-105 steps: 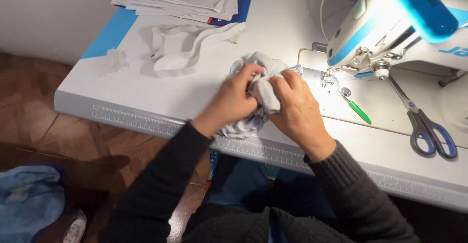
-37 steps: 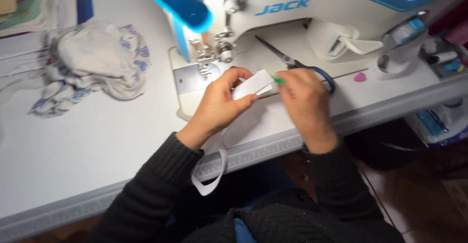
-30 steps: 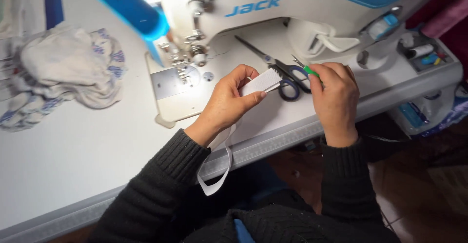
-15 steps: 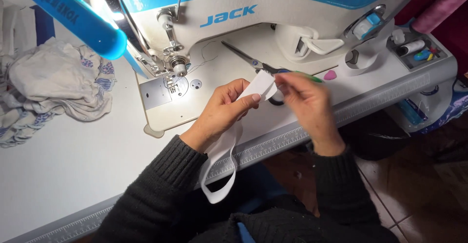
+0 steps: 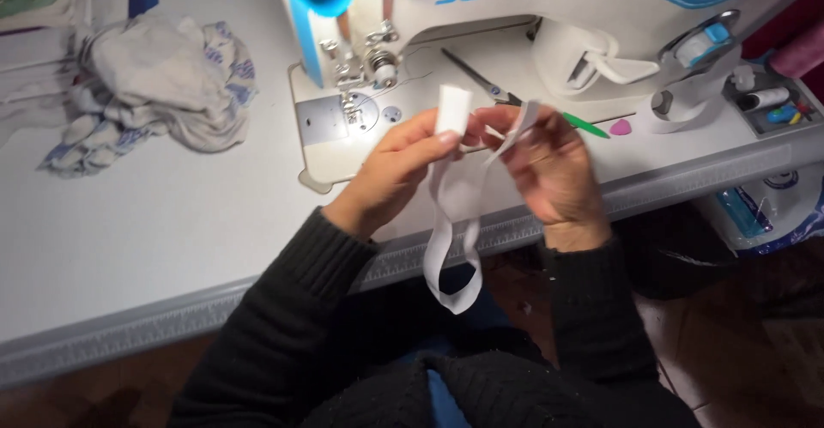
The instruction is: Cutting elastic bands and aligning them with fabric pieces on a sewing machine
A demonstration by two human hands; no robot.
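In front of the sewing machine [image 5: 549, 16], above the near edge of the table [image 5: 172, 248], we find a white elastic band [image 5: 452, 222] held up between our two hands. The band is a flat, plain white strip of even width. One end stands upright above our left fingertips, folded over on itself; the other end runs slantwise across our right fingers. Between the two ends the strip drops in a long loop that hangs past the table edge, over our lap, with one twist partway down.

Our left hand [image 5: 396, 166] is closed in a pinch: thumb and forefinger press on the folded end, the remaining fingers curled beneath. Our right hand [image 5: 549, 157] is partly closed, palm turned toward us, fingers bent around the other end, with the thumb laid on the strip. The two hands are close together, fingertips nearly meeting.

Behind the hands, scissors [image 5: 485, 84] lie on the machine bed, blades pointing toward the needle area. A green-handled tool [image 5: 586, 126] and a small pink chalk piece [image 5: 620, 126] lie just right of them. A crumpled pale garment [image 5: 159, 84] with blue print sits well apart at the left of the table.
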